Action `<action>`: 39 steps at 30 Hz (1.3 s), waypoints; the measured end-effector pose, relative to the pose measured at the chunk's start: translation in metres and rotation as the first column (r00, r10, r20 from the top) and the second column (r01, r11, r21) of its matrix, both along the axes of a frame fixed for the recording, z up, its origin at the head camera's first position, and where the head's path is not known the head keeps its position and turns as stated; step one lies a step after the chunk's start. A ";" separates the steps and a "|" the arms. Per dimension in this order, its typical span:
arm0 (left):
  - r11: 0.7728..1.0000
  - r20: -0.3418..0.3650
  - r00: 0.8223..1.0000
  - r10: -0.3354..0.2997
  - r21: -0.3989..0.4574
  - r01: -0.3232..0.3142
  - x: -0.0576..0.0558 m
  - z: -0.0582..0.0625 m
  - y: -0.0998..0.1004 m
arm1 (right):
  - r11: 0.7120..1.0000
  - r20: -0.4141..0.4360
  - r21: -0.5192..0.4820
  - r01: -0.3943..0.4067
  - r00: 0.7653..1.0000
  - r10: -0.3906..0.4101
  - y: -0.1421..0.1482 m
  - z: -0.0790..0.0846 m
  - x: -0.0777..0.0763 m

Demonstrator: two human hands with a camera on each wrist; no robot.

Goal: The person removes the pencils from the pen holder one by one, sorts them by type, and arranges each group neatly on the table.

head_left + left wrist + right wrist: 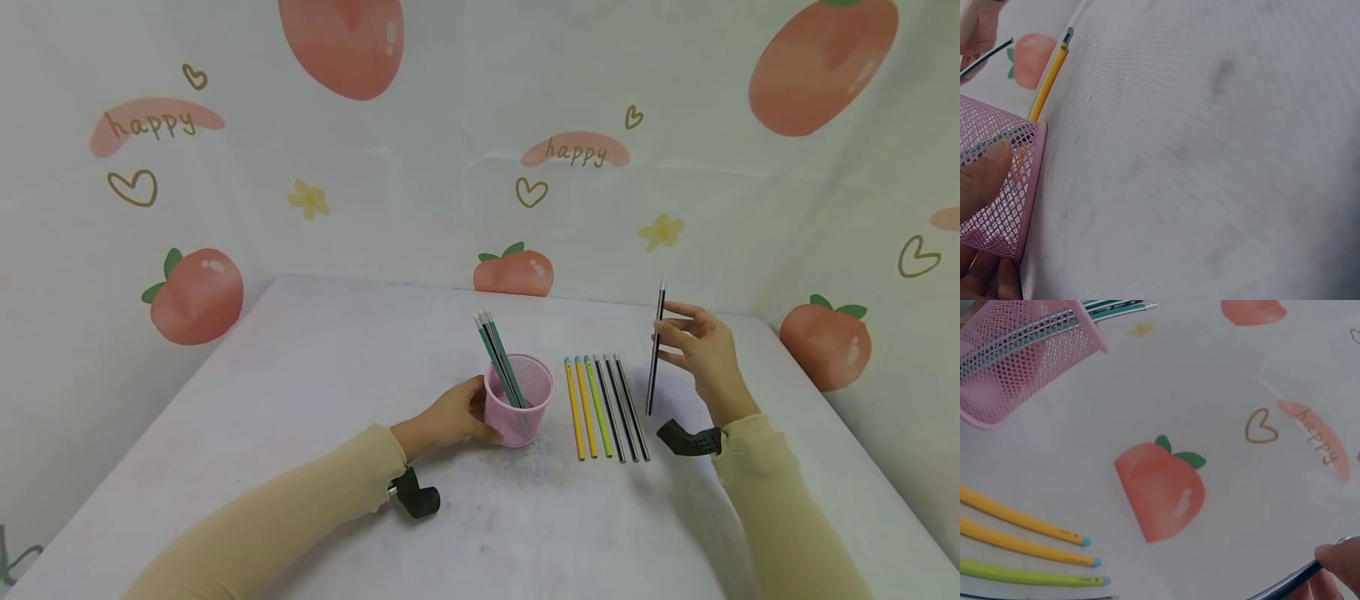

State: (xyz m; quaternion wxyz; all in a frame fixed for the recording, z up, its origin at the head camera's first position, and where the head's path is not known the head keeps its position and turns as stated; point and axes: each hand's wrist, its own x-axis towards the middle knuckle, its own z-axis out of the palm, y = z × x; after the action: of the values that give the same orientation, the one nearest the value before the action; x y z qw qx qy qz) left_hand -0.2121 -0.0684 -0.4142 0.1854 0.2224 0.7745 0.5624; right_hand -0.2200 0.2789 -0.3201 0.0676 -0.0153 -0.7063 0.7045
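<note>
A pink mesh pencil cup stands on the table, my left hand gripping its left side. The left wrist view has the thumb across the mesh and other fingers on the opposite side. Several green and dark pencils lean inside the cup with their eraser ends up. Over to the right, my right hand pinches a black pencil between thumb and fingers, almost upright. The right wrist view shows only part of this hand and the dark pencil shaft.
Between cup and right hand lies a row of pencils: two yellow pencils, a lime green pencil and several dark pencils. A white backdrop with printed fruit rises behind the table.
</note>
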 end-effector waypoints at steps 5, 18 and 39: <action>1.000 0.000 1.000 0.000 -0.004 0.000 0.002 0.003 0.000 | 0.999 0.041 0.052 -0.003 0.999 0.001 0.004 -0.004 -0.001; 1.000 -0.001 1.000 0.000 -0.002 0.000 0.002 0.004 0.000 | 0.950 0.107 0.310 -0.021 0.994 -0.013 0.011 -0.022 -0.002; 1.000 0.006 1.000 0.002 -0.004 -0.002 0.004 0.007 0.001 | 0.865 0.258 0.486 -0.127 0.966 -0.002 0.011 -0.047 -0.005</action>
State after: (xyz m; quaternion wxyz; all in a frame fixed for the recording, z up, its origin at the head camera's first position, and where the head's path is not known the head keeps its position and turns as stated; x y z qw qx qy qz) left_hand -0.2082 -0.0677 -0.4077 0.1876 0.2196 0.7753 0.5616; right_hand -0.2253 0.2897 -0.3673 -0.0433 -0.0629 -0.8669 0.4926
